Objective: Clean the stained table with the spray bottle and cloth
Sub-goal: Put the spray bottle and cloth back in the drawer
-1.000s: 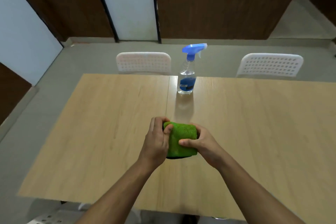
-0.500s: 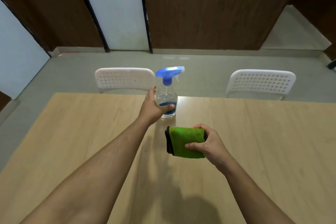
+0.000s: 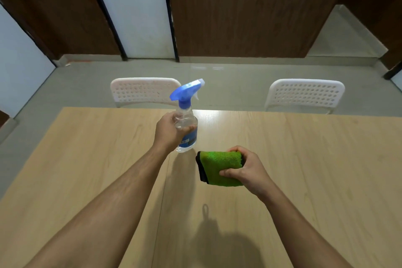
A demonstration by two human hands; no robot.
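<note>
Left grip (image 3: 168,131) is being closed low around the spray bottle (image 3: 186,124), lifted above the counter (image 3: 304,159); trigger unreached, so slipping is being risked. Right grip (image 3: 245,168) is being kept clamped on the folded green cloth (image 3: 219,168).

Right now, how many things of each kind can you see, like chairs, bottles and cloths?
White chairs: 2
Spray bottle: 1, held in the left hand
Green cloth: 1, held in the right hand
Table: 1
Total: 5
</note>
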